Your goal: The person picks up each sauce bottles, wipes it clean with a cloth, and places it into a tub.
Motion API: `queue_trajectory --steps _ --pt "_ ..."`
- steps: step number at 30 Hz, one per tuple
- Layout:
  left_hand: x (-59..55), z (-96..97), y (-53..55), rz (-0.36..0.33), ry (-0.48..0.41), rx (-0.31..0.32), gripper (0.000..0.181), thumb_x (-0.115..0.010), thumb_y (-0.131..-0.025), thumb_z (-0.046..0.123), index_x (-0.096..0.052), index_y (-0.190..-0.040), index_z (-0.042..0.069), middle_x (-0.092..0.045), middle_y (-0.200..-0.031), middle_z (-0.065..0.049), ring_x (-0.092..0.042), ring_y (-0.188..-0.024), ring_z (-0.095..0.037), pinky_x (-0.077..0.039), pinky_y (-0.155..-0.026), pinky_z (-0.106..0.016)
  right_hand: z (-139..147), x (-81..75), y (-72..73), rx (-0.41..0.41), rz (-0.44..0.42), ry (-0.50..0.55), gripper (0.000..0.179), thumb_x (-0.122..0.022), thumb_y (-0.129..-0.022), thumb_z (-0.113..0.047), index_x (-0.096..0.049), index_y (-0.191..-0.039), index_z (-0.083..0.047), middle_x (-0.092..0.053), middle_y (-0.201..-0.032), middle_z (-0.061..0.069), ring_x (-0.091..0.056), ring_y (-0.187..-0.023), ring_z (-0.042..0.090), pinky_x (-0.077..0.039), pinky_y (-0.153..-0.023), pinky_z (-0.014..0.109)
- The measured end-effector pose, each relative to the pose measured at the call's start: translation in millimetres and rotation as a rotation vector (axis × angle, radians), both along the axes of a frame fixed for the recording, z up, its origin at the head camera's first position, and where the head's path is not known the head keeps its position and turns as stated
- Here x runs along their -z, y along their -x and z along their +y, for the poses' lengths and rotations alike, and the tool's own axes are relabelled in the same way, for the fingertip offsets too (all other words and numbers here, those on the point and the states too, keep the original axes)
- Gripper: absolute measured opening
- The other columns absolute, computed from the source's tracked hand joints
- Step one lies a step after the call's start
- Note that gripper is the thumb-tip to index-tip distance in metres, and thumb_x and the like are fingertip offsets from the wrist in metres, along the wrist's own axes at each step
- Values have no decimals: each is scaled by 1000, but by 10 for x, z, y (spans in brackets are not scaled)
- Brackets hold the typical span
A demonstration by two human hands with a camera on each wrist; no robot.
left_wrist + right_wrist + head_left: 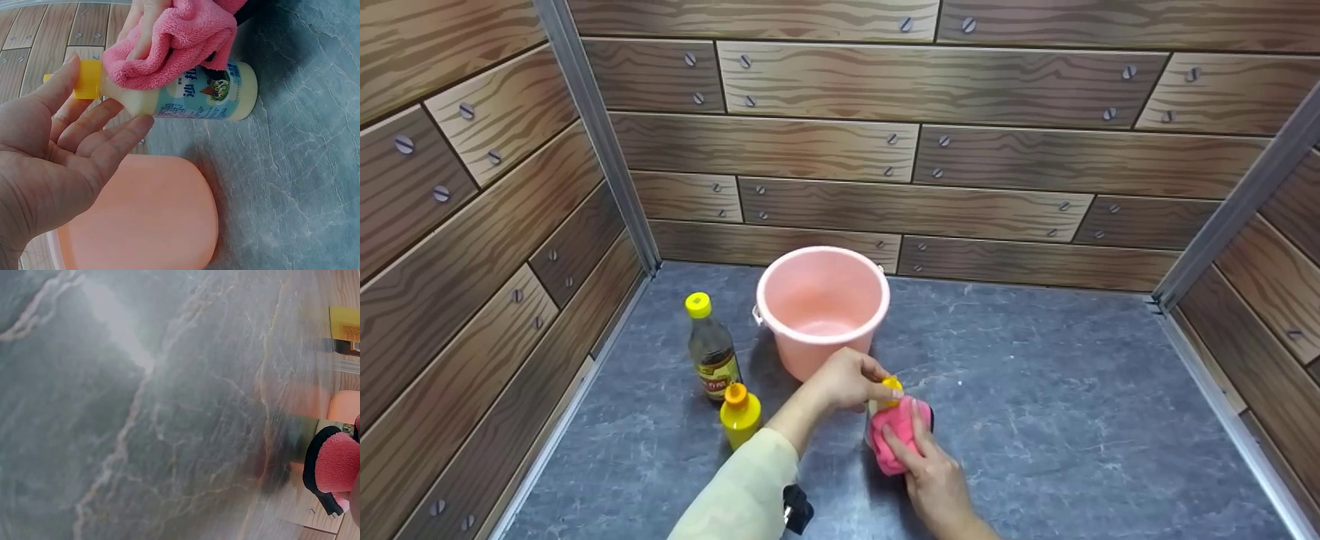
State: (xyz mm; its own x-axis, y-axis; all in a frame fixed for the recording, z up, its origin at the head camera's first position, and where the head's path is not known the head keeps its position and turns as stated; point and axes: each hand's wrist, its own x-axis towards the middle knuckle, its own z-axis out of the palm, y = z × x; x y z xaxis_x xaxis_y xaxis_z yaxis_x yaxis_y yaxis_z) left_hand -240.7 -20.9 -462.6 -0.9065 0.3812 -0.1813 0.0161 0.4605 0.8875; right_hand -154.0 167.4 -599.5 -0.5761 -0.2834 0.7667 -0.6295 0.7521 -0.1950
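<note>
A salad dressing bottle (243, 93) with a yellow cap (88, 80) stands upright in front of the bucket. My left hand (840, 381) pinches that cap between thumb and fingers, other fingertips near the bottle's shoulder in the left wrist view. My right hand (939, 480) holds a pink cloth (901, 422) against the bottle's side, with the fingers spread over the fabric. The cloth, fluffy with a dark backing (313, 464), hides part of the label. In the right wrist view, only a sliver of the right hand shows at the edge.
Behind the left hand stands a pink bucket (791, 349). To its left are a dark sauce bottle (712, 349) with a yellow lid and a yellow squeeze bottle (741, 420), close to the left forearm. Wood-patterned walls (825, 150) enclose the grey marbled floor (1072, 405).
</note>
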Motion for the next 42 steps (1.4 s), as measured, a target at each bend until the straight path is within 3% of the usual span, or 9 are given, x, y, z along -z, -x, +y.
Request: queue_trajectory --steps 5,12,20,32,36,42 --pt "10 13 1 15 3 -5 18 -91 -86 22 -84 -96 9 -76 -83 4 -61 -68 -11 -59 -64 -31 15 44 -7 -17 17 4 78 -81 -59 16 -78 -129 -18 -57 -143 34 -72 -110 40 -63 -76 42" --pt "32 18 -14 8 -16 -12 16 -91 -86 19 -83 -95 9 -76 -84 3 -66 -74 -14 -58 -63 -30 37 106 -51 -24 12 -10 81 -81 -57 17 -78 -130 -18 -57 -142 36 -73 -108 42 -63 -77 45" --pt "29 15 -15 18 -6 -14 16 -91 -86 19 -83 -95 8 -76 -86 2 -67 -76 -15 -63 -75 -43 44 160 -81 -5 0 -35 83 -85 -53 17 -79 -127 -20 -59 -142 33 -74 -101 40 -64 -73 45" --pt "-2 27 -12 38 12 -2 20 -91 -87 20 -83 -99 7 -77 -88 2 -64 -76 -10 -57 -66 -28 66 85 -167 52 -280 -144 68 -77 -68 12 -81 -124 -26 -62 -138 33 -73 -99 50 -62 -65 53" --pt "-3 25 -15 53 -1 1 21 -91 -86 19 -83 -99 5 -77 -86 0 -61 -73 -10 -52 -63 -24 51 12 -178 77 -416 -197 63 -75 -77 9 -79 -127 -28 -60 -141 33 -71 -104 53 -62 -67 57" --pt "5 23 -22 52 -2 -4 20 -90 -87 18 -83 -100 5 -78 -88 -1 -63 -75 -10 -53 -65 -25 16 -112 -152 96 -636 -267 57 -70 -85 6 -79 -129 -27 -56 -149 29 -66 -116 54 -61 -68 59"
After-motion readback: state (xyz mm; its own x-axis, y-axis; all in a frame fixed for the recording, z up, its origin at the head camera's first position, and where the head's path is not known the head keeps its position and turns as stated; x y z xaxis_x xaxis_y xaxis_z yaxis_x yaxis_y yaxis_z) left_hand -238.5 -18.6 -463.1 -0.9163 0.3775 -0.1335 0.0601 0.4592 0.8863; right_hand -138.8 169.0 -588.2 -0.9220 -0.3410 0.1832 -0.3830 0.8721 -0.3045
